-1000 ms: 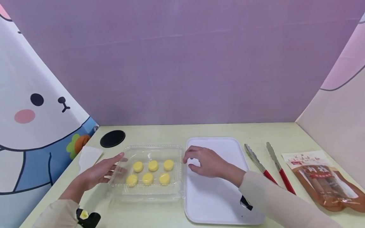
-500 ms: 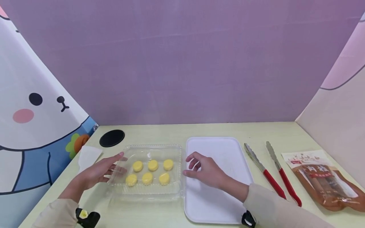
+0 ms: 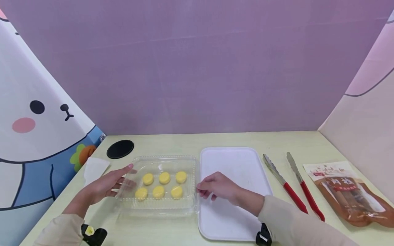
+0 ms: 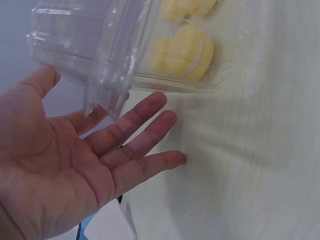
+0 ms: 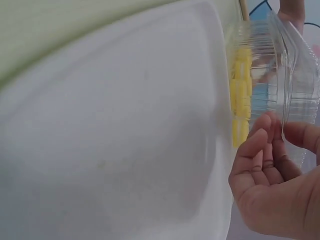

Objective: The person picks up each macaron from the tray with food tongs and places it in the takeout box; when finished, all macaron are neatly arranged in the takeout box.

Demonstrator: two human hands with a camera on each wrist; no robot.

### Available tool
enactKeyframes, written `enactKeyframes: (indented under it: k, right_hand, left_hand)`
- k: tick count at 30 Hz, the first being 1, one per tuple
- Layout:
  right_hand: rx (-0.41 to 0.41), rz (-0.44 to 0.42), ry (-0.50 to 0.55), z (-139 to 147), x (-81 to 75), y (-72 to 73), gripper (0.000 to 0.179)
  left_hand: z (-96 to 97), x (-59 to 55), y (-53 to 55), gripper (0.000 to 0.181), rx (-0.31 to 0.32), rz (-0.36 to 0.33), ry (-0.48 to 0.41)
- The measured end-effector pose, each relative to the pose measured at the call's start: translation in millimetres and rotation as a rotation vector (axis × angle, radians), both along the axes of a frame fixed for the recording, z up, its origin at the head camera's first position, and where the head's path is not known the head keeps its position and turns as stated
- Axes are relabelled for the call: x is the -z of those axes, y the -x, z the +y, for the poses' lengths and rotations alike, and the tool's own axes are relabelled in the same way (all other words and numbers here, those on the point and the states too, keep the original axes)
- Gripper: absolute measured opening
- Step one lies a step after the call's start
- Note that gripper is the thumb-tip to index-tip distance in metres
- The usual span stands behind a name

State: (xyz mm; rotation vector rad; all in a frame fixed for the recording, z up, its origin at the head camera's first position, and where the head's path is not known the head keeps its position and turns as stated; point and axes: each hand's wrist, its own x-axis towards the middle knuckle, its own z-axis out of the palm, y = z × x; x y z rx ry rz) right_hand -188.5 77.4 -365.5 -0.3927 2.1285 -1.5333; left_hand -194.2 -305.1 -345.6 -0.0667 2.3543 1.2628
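A clear plastic clamshell box (image 3: 166,206) with its lid over it lies on the table, holding several yellow macarons (image 3: 158,192) with pale filling. My left hand (image 3: 103,186) is at the box's left side. Its thumb and index finger touch the lid's edge, and the other fingers (image 4: 150,132) reach out straight and spread. At the right side, my right hand (image 3: 219,186) pinches the box's rim between thumb and fingertips, above the left edge of a white tray (image 3: 235,222). In the right wrist view the rim (image 5: 284,100) runs into that pinch.
Right of the tray lie tongs (image 3: 290,191) with red handles, spread apart. Farther right is a brown and white food packet (image 3: 354,194). A black round disc (image 3: 120,149) sits at the back left, near a white piece (image 3: 96,169) behind my left hand.
My right hand has come down toward the front along the box's right rim, its fingers going from loosely spread to pinching. The left hand and the box look almost still.
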Motion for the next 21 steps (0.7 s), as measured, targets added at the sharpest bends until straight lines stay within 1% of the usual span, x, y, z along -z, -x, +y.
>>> enactKeyframes:
  k: [2, 11, 17, 21]
  right_hand:
    - [0.015, -0.003, 0.008, 0, 1.1, -0.8, 0.024]
    - [0.092, 0.036, 0.007, -4, 2.3, -6.4, 0.02]
    - [0.105, 0.053, -0.006, -6, -0.9, -10.2, 0.021]
    - [0.073, 0.052, -0.017, -4, -2.2, -11.6, 0.024]
  left_hand:
    - [0.4, -0.4, 0.0, 0.082, -0.001, -0.004, 0.002]
    - [0.1, 0.4, 1.0, 0.082, 0.001, -0.006, 0.007]
    - [0.3, -0.2, -0.1, 0.082, 0.004, -0.003, 0.004]
    - [1.3, -0.2, -0.9, 0.082, 0.0, -0.003, 0.004]
